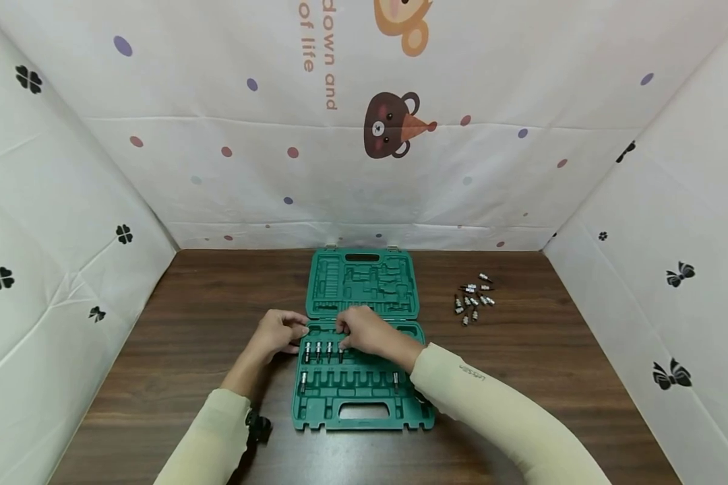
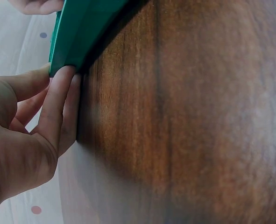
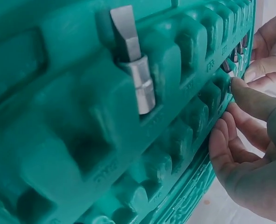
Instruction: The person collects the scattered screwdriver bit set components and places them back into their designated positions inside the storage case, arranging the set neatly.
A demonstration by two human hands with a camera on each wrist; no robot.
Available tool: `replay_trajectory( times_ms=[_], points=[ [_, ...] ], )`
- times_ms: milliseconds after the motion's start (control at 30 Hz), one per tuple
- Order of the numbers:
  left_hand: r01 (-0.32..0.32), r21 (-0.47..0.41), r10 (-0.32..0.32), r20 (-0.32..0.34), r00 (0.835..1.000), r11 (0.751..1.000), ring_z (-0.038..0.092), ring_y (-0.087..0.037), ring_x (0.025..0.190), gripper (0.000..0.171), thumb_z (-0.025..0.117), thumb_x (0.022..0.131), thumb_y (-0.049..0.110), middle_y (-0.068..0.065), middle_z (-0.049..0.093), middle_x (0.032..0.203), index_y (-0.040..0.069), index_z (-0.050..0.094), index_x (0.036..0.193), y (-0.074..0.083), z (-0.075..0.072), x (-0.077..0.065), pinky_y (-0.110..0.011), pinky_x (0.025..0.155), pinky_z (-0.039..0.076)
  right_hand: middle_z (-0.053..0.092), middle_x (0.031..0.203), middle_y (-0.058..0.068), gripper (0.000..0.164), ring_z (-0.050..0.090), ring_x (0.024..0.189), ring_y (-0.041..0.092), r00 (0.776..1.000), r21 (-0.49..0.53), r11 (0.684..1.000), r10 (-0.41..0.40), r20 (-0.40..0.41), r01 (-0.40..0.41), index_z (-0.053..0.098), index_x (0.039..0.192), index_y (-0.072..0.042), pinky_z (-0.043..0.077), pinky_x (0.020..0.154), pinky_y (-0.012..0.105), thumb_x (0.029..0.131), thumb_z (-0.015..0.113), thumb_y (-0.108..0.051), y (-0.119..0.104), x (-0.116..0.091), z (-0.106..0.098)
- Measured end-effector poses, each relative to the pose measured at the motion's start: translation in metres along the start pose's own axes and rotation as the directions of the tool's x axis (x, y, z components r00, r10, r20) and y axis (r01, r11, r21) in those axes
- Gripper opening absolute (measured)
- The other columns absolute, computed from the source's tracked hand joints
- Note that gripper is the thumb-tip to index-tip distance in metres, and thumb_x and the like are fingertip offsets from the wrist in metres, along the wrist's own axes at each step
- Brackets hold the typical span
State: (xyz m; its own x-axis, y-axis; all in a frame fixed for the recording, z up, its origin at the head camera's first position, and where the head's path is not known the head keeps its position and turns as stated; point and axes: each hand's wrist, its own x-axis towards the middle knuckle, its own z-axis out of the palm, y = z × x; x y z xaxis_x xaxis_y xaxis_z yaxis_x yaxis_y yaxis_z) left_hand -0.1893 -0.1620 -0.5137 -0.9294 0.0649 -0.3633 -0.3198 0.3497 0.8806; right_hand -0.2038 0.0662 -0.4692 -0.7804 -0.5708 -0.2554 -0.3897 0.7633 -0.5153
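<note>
A green plastic tool case (image 1: 318,409) lies unfolded on the table, its moulded lid at the back. My left hand (image 1: 277,333) pinches the case's left edge; in the left wrist view, thumb and finger meet at the green corner. My right hand (image 1: 364,330) is over the upper slots, its thumb touching a bit socket (image 1: 341,356) while the other fingers are bent apart from it. Beside that, several bit sockets (image 1: 318,351) sit in a row. The lower row holds one bit socket (image 1: 303,382) at left and a flat-tipped bit socket (image 3: 138,77) at right.
Several loose bit sockets (image 1: 470,296) are scattered on the brown wooden table (image 1: 218,289), right of the case. White printed cloth (image 1: 249,182) surrounds the table at the back and sides.
</note>
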Motion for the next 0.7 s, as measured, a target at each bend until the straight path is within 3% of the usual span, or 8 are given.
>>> replay_trajectory(
  times_ms=[300, 500, 567, 700],
  points=[
    [0.007, -0.007, -0.007, 0.014, 1.000, 1.000, 0.071, -0.020, 0.086, 0.026, 0.066, 0.100, 0.004, -0.021, 0.068, 0.121, -0.002, 0.071, 0.125, 0.000, 0.000, 0.001, -0.035, 0.064, 0.064, 0.063, 0.089, -0.002, 0.018, 0.055, 0.075, 0.011, 0.999, -0.007, 0.999, 0.038, 0.016, -0.038, 0.071, 0.099, -0.014, 0.050, 0.068, 0.028, 0.088, 0.085, -0.017, -0.001, 0.005, 0.001],
    [0.009, -0.007, -0.009, 0.003, 1.000, 1.000, 0.070, -0.019, 0.086, 0.025, 0.066, 0.100, 0.004, -0.020, 0.069, 0.121, -0.001, 0.072, 0.124, -0.001, -0.001, 0.001, -0.035, 0.064, 0.064, 0.055, 0.076, -0.002, 0.021, 0.048, 0.067, 0.014, 0.996, -0.047, 0.996, 0.075, 0.042, -0.073, 0.065, 0.084, -0.013, 0.049, 0.083, 0.038, 0.088, 0.085, -0.018, -0.009, 0.011, -0.002],
    [0.009, -0.005, -0.009, -0.004, 1.000, 1.000, 0.071, -0.020, 0.086, 0.024, 0.066, 0.100, 0.004, -0.020, 0.069, 0.121, -0.001, 0.072, 0.123, -0.002, 0.000, 0.001, -0.035, 0.064, 0.064, 0.055, 0.074, -0.001, 0.024, 0.048, 0.065, 0.015, 0.996, -0.051, 0.996, 0.075, 0.050, -0.073, 0.063, 0.080, -0.013, 0.049, 0.080, 0.037, 0.088, 0.084, -0.017, -0.011, 0.012, -0.004],
    [0.007, -0.005, -0.007, -0.002, 1.000, 1.000, 0.071, -0.020, 0.088, 0.023, 0.067, 0.100, 0.004, -0.020, 0.069, 0.120, 0.000, 0.073, 0.121, -0.002, 0.000, 0.001, -0.035, 0.064, 0.064, 0.056, 0.076, -0.001, 0.025, 0.050, 0.065, 0.014, 0.995, -0.054, 0.996, 0.080, 0.063, -0.077, 0.061, 0.079, -0.014, 0.043, 0.062, 0.030, 0.089, 0.084, -0.016, -0.012, 0.012, -0.004]
  ],
)
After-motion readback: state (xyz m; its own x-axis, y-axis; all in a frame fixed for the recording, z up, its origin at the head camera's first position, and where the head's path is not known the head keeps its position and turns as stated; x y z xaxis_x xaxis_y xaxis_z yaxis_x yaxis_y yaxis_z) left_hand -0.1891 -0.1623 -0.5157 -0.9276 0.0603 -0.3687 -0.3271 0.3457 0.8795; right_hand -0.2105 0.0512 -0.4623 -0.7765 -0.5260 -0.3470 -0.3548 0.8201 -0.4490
